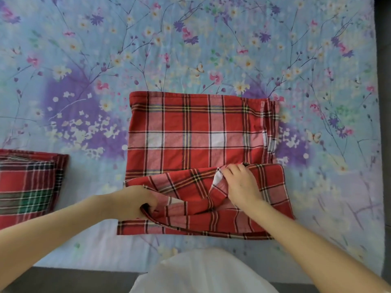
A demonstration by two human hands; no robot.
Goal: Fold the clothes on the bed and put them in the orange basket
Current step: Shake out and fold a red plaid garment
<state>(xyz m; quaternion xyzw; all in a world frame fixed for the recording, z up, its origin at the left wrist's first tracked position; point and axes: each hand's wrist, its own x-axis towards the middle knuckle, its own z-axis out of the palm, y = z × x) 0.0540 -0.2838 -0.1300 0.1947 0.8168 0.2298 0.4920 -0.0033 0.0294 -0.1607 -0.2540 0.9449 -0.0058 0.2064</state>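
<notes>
Head view: red plaid cloth (190,132), near edge folded over, rumpled; left hand (137,200), right hand (241,183) both gripping fold.

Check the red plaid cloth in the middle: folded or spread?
Part-folded. The red plaid cloth lies flat at the far side; the left hand and right hand hold its near edge turned up over it.

bare bedsheet (190,49) lies open beyond the red cloth (190,132); folded stack (27,187) blocks left.

The folded plaid stack (27,187) is cut off by the left edge.
</notes>
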